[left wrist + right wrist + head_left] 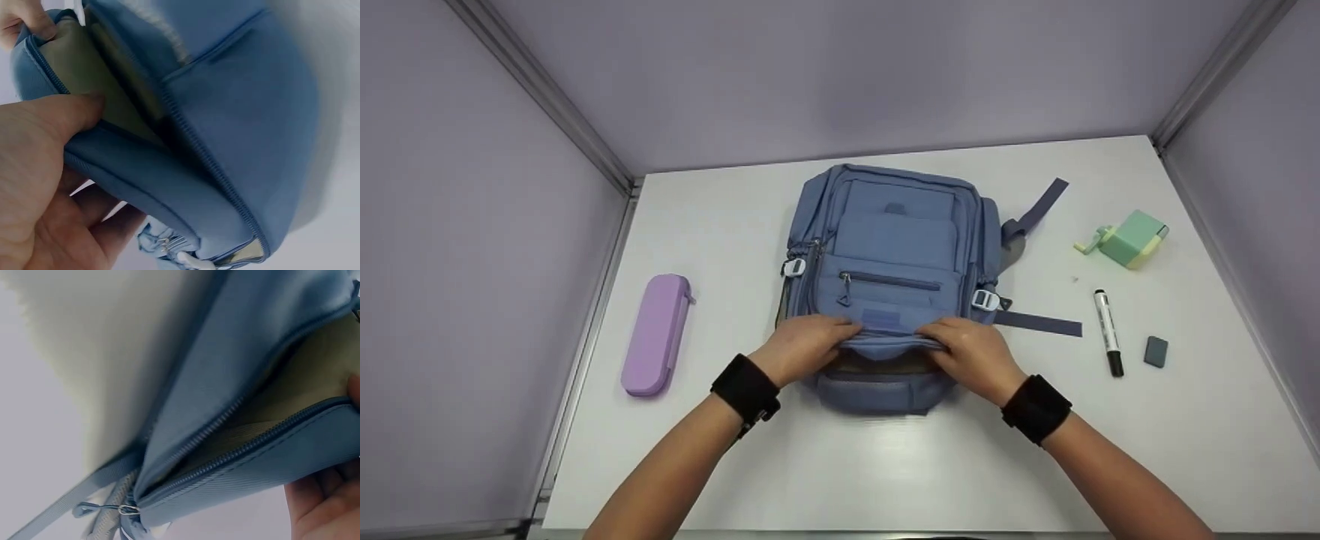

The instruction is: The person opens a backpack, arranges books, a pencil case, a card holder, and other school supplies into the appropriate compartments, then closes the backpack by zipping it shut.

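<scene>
A blue backpack (894, 244) lies flat on the white table, with a zipped pocket facing up and its unzipped opening at the near end. My left hand (806, 346) grips the opening's upper edge on the left. In the left wrist view, the thumb (84, 112) presses the beige lining and the fingers curl under the outer fabric. On the right, my right hand (976, 357) pinches the same edge. The right wrist view shows the parted zipper teeth (225, 458), with part of the right hand (329, 509) at the frame's edge. The bag's deep inside is hidden in shadow.
A purple zip case (655, 335) lies at the left. To the right are a green crank pencil sharpener (1132, 238), a black-and-white marker (1107, 330) and a dark eraser-like block (1156, 352). Straps (1039, 324) stretch from the bag's right side. Panels enclose the table's back and sides.
</scene>
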